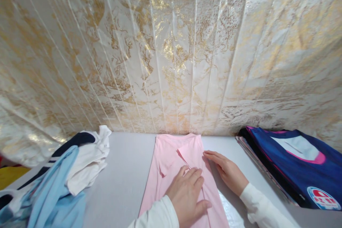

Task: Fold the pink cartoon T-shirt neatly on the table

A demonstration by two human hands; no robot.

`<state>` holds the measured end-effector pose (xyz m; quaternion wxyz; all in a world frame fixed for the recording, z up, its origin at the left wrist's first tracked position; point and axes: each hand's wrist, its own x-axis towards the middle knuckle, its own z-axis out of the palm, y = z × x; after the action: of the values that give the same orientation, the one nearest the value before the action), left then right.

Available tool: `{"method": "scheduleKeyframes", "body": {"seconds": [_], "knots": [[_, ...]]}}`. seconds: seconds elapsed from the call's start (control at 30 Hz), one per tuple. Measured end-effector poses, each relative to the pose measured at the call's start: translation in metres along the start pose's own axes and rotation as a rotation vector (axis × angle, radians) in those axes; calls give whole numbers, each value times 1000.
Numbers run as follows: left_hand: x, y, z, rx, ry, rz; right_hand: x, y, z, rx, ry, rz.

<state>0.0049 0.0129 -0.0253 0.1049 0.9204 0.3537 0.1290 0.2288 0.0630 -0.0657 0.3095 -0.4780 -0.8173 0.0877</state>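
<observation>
Both hands [187, 194] [227, 171] flat on pink garment [171, 156]

A white wall covering [171, 50] with crackled gold veining and thin vertical seams fills most of the view, its glossy surface catching soft light near its centre. Below the wall runs a pale grey tabletop [125, 171], meeting it in a straight line. At the wall's lower left corner, a yellow patch [9, 176] shows.

Left hand [187, 194] lies flat on the folded pink garment [171, 164]; right hand [227, 171] touches its edge at three o'clock; navy stack [291, 164] farther right
</observation>
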Motion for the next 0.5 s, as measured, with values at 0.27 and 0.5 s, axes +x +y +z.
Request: {"method": "scheduleKeyframes", "body": {"seconds": [0.27, 0.5], "knots": [[2, -5, 47, 113, 67, 21, 52, 9, 27, -144, -21, -99], [-2, -8, 67, 275, 190, 93, 69, 29, 27, -33, 101, -44]]}}
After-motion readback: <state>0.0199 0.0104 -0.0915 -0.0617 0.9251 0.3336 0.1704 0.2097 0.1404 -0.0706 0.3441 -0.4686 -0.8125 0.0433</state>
